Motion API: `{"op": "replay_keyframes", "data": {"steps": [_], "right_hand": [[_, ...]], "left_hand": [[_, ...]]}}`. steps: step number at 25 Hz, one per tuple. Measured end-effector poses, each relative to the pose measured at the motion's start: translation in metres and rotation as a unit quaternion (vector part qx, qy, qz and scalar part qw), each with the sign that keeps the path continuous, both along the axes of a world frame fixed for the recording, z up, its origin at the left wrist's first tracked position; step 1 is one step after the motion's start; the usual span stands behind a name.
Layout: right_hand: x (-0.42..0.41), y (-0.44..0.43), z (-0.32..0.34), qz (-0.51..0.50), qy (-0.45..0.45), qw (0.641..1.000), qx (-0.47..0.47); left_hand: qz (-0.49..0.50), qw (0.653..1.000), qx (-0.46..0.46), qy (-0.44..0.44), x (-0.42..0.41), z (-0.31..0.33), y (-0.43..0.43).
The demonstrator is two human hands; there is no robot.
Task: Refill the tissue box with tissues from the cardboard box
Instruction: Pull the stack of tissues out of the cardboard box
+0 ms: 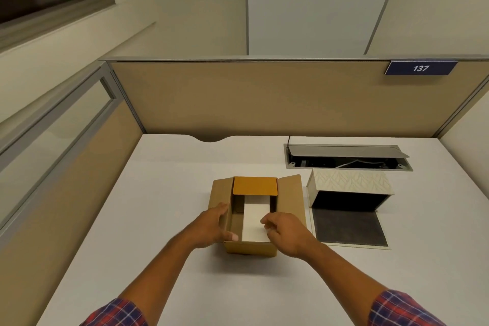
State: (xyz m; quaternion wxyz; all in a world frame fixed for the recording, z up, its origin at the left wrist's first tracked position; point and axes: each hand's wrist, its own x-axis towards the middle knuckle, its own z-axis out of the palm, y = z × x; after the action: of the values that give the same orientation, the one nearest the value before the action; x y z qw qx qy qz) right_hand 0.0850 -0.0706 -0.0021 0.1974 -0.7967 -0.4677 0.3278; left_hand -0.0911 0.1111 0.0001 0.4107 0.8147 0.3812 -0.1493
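A brown cardboard box [289, 197] stands open in the middle of the desk, its flaps folded out. Inside lies a white stack of tissues [254, 215]. My left hand [213, 227] grips the box's left wall, thumb on the front edge. My right hand [284, 230] hovers over the box's right front corner, fingers curled at the edge of the tissues. To the right the cream patterned tissue box [349, 180] lies on its side with its bottom panel [349, 227] folded open onto the desk; its dark inside holds nothing.
A recessed cable tray [346, 157] with its lid raised sits behind the tissue box. Beige partition walls [251, 98] close off the back and left of the white desk [164, 206]. A sign reading 137 [420, 68] hangs at the upper right.
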Motion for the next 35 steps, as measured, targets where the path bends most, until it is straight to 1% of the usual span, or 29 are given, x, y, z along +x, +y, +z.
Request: {"op": "replay_keyframes", "data": {"steps": [2, 4, 6, 7, 8, 11, 17, 20, 23, 26, 31, 33, 35], "right_hand": [[0.004, 0.010, 0.006, 0.055, -0.020, 0.996, -0.060], [0.012, 0.022, 0.010, 0.083, 0.015, 0.990, -0.111], [0.024, 0.033, 0.013, 0.060, 0.096, 0.987, -0.115], [0.029, 0.037, 0.015, 0.044, 0.121, 0.986, -0.110], [0.034, 0.042, 0.015, 0.035, 0.120, 0.987, -0.102], [0.040, 0.050, 0.007, 0.014, 0.046, 0.997, -0.059], [0.044, 0.061, 0.007, -0.014, 0.014, 1.000, 0.006], [0.051, 0.071, 0.008, -0.050, -0.010, 0.998, 0.039], [0.061, 0.084, 0.002, -0.068, -0.045, 0.997, 0.017], [0.069, 0.095, -0.007, -0.049, -0.080, 0.995, -0.030], [0.077, 0.110, -0.021, -0.030, -0.125, 0.989, -0.072], [0.079, 0.115, -0.027, -0.026, -0.134, 0.986, -0.092], [0.080, 0.119, -0.032, -0.032, -0.126, 0.987, -0.100]], "left_hand": [[0.008, 1.000, 0.006, -0.014, -0.001, -0.005, 0.001], [0.014, 1.000, -0.002, -0.018, -0.001, -0.004, 0.001], [-0.002, 1.000, -0.007, -0.009, -0.002, -0.005, 0.000], [-0.016, 1.000, -0.007, -0.002, -0.003, -0.006, -0.001], [-0.029, 1.000, 0.001, 0.004, -0.004, -0.008, -0.004], [-0.049, 0.998, 0.036, 0.014, -0.005, -0.014, -0.011], [-0.042, 0.996, 0.074, 0.003, -0.009, -0.028, -0.014], [-0.035, 0.996, 0.087, -0.007, -0.010, -0.032, -0.016], [-0.032, 0.994, 0.108, -0.011, -0.010, -0.034, -0.020], [-0.029, 0.993, 0.117, -0.010, -0.010, -0.037, -0.021], [-0.028, 0.993, 0.113, -0.014, -0.011, -0.038, -0.019], [-0.025, 0.993, 0.113, -0.014, -0.011, -0.038, -0.019], [-0.023, 0.993, 0.112, -0.017, -0.011, -0.039, -0.019]]}}
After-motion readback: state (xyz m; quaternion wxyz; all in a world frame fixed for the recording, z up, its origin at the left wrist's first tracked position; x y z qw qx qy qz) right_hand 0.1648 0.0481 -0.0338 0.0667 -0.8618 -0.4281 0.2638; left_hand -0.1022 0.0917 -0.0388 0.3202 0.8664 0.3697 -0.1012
